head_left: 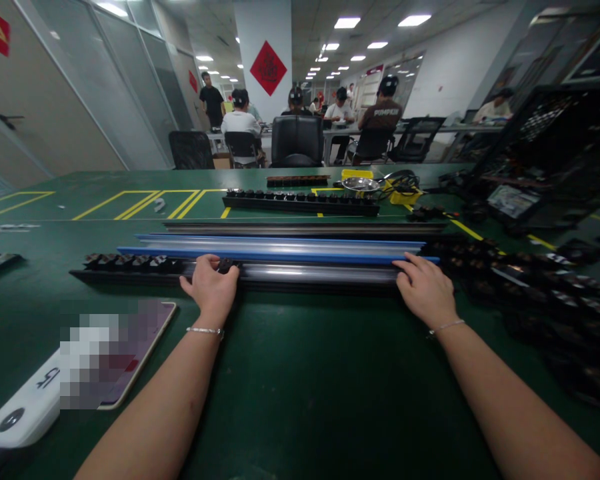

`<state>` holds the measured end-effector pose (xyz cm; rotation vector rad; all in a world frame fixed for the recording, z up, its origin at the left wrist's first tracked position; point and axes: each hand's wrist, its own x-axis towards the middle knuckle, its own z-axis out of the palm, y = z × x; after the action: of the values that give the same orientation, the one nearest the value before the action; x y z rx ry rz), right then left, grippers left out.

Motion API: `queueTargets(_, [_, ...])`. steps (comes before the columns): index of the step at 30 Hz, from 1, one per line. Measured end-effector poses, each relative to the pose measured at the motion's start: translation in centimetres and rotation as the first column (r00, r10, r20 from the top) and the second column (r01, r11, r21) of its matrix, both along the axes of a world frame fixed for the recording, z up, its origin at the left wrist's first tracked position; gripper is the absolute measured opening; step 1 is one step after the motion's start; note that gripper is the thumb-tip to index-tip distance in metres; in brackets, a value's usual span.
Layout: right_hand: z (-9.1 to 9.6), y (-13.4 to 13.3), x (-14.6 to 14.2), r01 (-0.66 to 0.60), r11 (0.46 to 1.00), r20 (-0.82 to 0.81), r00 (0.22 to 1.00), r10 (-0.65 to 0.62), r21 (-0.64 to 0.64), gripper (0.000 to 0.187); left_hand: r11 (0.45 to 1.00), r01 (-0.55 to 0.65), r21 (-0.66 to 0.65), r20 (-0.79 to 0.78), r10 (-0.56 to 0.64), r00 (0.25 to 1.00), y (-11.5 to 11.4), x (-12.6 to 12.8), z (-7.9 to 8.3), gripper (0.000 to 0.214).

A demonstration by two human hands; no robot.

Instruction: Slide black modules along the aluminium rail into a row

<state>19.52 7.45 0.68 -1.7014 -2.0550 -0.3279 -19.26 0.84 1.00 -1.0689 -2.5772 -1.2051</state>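
A long dark rail (320, 275) with a shiny inner channel lies across the table before me. Small black blocks (130, 262) sit in a row along its left part. My left hand (211, 283) is closed at the rail, thumb and fingers around another black block (225, 265); its underside is hidden. Toward the rail's right end, my right hand (427, 285) has its fingers bent over the edge, holding the rail. Its index fingertip lies by a blue-edged strip (280, 252) just behind the rail.
A heap of black parts (530, 280) spreads at the right. Behind the strips lie a filled black rail (300, 203), a metal bowl (361, 185) and a yellow tray (404, 196). A phone (150, 353) and a white device (25, 407) lie front left. Several people sit farther back.
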Motion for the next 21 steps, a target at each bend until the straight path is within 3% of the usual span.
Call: queueTargets(21, [-0.24,0.28,0.23,-0.017,1.0,0.01,1.0,0.017,0.009,0.039,0.999,0.045,-0.004,-0.026,-0.045,0.999,0.09,0.54,-0.15,0.031])
